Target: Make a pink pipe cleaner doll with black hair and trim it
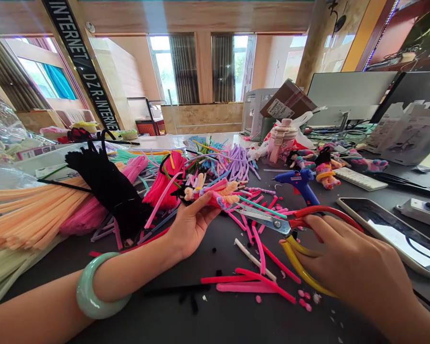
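Note:
Between the thumb and fingers of my left hand (193,227) is a small pipe cleaner doll (218,191) in pink, peach and blue, lying sideways with its dark head to the left. A teal pipe cleaner (263,206) sticks out from its right end. My right hand (351,260) grips scissors (277,223) with one red and one yellow handle. The blades point left, close to the doll and just under the teal stem. Whether the blades touch the stem I cannot tell. Below them, cut red and pink pipe cleaners (251,282) lie on the dark table (186,317).
Bundles of black (111,191), peach (25,215) and hot pink pipe cleaners (166,184) crowd the left side. A blue glue gun (301,181) stands beyond the scissors. At right lie a phone (390,234) and a white keyboard (360,177). A pink bottle (281,141) is behind.

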Demonstrator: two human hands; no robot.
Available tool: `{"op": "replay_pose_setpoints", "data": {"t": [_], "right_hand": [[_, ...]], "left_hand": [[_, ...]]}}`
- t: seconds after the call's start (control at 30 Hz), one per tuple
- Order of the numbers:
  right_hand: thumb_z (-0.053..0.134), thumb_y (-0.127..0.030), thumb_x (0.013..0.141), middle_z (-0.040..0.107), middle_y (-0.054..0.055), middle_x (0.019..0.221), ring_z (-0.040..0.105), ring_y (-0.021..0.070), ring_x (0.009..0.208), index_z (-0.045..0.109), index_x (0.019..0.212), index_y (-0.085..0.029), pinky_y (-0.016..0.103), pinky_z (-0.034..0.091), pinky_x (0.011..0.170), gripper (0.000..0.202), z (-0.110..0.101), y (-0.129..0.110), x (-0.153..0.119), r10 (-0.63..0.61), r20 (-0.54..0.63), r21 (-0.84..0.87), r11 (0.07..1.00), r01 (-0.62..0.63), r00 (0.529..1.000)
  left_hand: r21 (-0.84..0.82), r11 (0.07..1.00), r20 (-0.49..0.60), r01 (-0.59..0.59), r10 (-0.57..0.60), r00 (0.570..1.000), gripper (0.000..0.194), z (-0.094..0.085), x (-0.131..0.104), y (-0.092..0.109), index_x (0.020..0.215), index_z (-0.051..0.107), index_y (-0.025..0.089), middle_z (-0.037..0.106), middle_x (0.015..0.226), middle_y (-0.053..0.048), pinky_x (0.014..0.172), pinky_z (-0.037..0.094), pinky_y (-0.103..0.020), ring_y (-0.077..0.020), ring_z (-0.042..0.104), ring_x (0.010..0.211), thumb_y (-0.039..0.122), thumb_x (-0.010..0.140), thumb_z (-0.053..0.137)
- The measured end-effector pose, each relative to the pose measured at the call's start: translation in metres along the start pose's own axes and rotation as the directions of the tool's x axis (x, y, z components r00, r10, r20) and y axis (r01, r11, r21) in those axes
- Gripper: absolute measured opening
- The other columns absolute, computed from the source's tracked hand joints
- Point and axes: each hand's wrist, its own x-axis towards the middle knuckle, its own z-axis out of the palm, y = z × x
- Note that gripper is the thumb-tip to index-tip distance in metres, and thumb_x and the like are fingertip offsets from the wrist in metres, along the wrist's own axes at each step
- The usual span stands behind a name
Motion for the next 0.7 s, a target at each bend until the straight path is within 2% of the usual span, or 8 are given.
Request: {"op": "replay_pose_setpoints", "data": {"t": [0.1,0.2,0.3,0.43,0.57,0.7], "right_hand": [[0.045,-0.036,0.093,0.071,0.007,0.076,0.064,0.0178,0.061,0.065,0.083,-0.021,0.029,0.035,0.05,0.027,0.0011,0.0023,0.0001,-0.005,-0.008,-0.017,1.0,0.005,1.0],[0.049,-0.042,0.091,0.068,0.004,0.069,0.06,0.014,0.054,0.064,0.081,-0.021,0.026,0.033,0.047,0.028,0.0015,0.0054,0.0024,-0.085,-0.109,-0.059,0.995,0.079,0.99],[0.045,-0.043,0.095,0.066,0.003,0.064,0.057,0.012,0.048,0.063,0.078,-0.019,0.026,0.032,0.045,0.035,0.0001,0.0062,0.0065,-0.151,-0.186,-0.11,0.985,0.132,0.971],[0.041,-0.039,0.097,0.065,0.004,0.062,0.056,0.0126,0.046,0.065,0.078,-0.017,0.027,0.033,0.046,0.038,-0.0016,0.0042,0.0095,-0.124,-0.182,-0.129,0.987,0.101,0.975],[0.043,-0.037,0.097,0.064,0.004,0.06,0.056,0.0118,0.047,0.065,0.074,-0.017,0.027,0.031,0.047,0.038,-0.0014,0.0044,0.0087,-0.144,-0.199,-0.126,0.985,0.121,0.969],[0.038,-0.036,0.098,0.067,0.004,0.064,0.057,0.0111,0.046,0.065,0.075,-0.017,0.028,0.03,0.047,0.04,-0.0007,0.0069,0.0076,-0.151,-0.169,-0.107,0.985,0.134,0.974]], "left_hand": [[-0.001,1.0,0.008,0.027,-0.027,1.0,0.02,0.0011,-0.0021,-0.001,0.066,0.066,0.013,0.072,0.062,0.0,0.054,0.059,-0.017,-0.01,0.068,0.055,0.002,0.082,0.068],[-0.01,0.999,0.004,0.043,-0.043,0.999,0.021,0.0037,-0.0048,-0.0007,0.067,0.066,0.013,0.073,0.063,0.0,0.052,0.059,-0.017,-0.01,0.068,0.053,0.002,0.085,0.065],[-0.022,0.998,0.007,0.057,-0.057,0.998,0.024,0.0053,-0.0069,0.0003,0.069,0.066,0.013,0.072,0.062,-0.001,0.051,0.058,-0.017,-0.0101,0.068,0.052,0.004,0.09,0.059],[-0.043,0.997,0.034,0.067,-0.066,0.997,0.021,0.0017,-0.0065,0.0004,0.075,0.067,0.014,0.074,0.066,-0.002,0.056,0.06,-0.018,-0.012,0.071,0.057,0.012,0.094,0.058],[-0.068,0.996,0.057,0.062,-0.059,0.997,0.011,-0.0035,-0.0039,0.0002,0.079,0.067,0.015,0.073,0.067,-0.002,0.067,0.063,-0.025,-0.0151,0.072,0.062,0.02,0.09,0.066],[-0.064,0.995,0.018,0.081,-0.08,0.997,0.02,-0.0008,-0.0036,0.0012,0.076,0.064,0.015,0.072,0.064,-0.004,0.057,0.061,-0.024,-0.0147,0.07,0.056,0.023,0.094,0.061]]}}
